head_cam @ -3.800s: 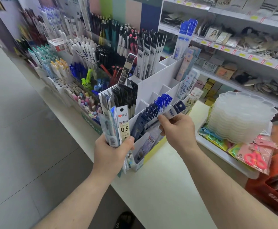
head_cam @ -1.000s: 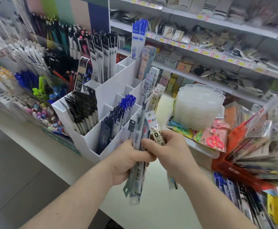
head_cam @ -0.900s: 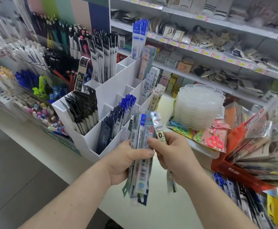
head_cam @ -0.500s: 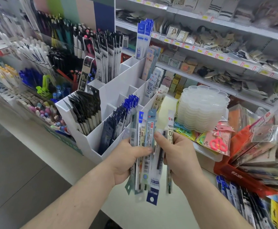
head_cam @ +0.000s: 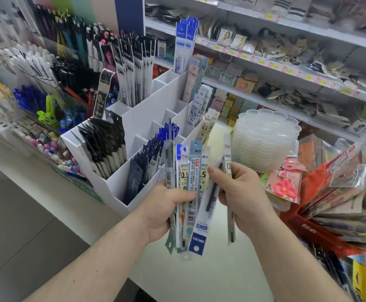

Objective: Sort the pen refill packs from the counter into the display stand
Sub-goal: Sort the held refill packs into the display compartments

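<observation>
My left hand [head_cam: 164, 209] grips a fanned bundle of pen refill packs [head_cam: 189, 186], long narrow sleeves in clear, blue and white, held upright above the counter. My right hand [head_cam: 241, 192] pinches a thin clear refill pack [head_cam: 229, 168] drawn a little to the right of the bundle. Just behind both hands stands the white stepped display stand [head_cam: 147, 110]. Its compartments hold black packs [head_cam: 103, 144] at the front left, dark blue packs [head_cam: 149, 158] in the middle and taller packs farther back.
The white counter [head_cam: 199, 277] runs below my hands. A stack of clear plastic trays [head_cam: 264, 138] and a packet with pink scissors [head_cam: 285, 186] sit at the right. A red basket of packets [head_cam: 315, 227] stands beyond. Pen racks [head_cam: 36, 99] fill the left; shelves [head_cam: 286, 68] line the back.
My hands moved from the stand to the front of the counter. My right hand has drawn one thin pack rightward out of the bundle, which my left hand has fanned wider.
</observation>
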Tool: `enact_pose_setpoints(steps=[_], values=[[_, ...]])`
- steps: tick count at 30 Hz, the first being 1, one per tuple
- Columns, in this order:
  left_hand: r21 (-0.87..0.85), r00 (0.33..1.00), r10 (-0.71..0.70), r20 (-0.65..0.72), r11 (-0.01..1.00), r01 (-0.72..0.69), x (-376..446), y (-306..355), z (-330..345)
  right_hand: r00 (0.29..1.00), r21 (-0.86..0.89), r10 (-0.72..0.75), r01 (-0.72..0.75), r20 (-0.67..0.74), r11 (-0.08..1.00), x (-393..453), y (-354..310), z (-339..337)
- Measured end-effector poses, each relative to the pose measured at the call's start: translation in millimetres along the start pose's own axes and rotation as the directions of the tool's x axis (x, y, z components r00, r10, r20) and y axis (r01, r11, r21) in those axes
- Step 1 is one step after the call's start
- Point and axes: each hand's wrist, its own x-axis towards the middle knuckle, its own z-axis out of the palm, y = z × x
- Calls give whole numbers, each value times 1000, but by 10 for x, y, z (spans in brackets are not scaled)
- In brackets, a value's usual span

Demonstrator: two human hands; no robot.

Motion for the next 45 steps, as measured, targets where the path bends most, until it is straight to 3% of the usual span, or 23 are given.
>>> enact_pose_setpoints(steps=[7, 9, 12, 14, 17, 20, 26, 33, 36, 39, 45], values=[[79, 995, 96, 35, 992, -99, 24, -51, 91, 993, -113, -87, 78, -80, 991, -52, 118, 137], [85, 995, 95, 32, 992, -97, 12, -37, 75, 991, -127, -70, 56, -110, 990, -44, 124, 112], [78, 995, 95, 42, 992, -98, -3, 3, 45, 982, 7, 61, -61, -178, 998, -7, 89, 34], [76, 995, 84, 49, 993, -87, -11, 14, 55, 983, -2, 139, -141, -116, 990, -20, 54, 16], [76, 996, 81, 24, 994, -83, 3, 7, 92, 988, -135, 144, -135, 58, 982, -96, 11, 66], [107, 995, 88, -42, 991, -83, 22, -1, 117, 992, -179, 121, -112, 40, 977, -71, 54, 54], [168, 993, 70, -91, 984, -54, 23, -30, 114, 984, -139, 149, -161, -95, 977, -63, 147, 30], [111, 990, 77, -114, 992, -64, 22, -22, 80, 976, 33, 212, -211, -53, 977, -124, 127, 15], [74, 991, 70, -117, 995, -62, 25, -8, 74, 970, 53, 170, -163, -175, 985, -113, 138, -2], [31, 994, 64, -89, 998, -61, 21, 12, 94, 962, -46, 60, -75, -267, 996, -77, 147, -28], [-62, 1000, -7, 27, 998, 8, 42, 15, 93, 980, -124, -128, 110, -150, 986, -104, 59, -26]])
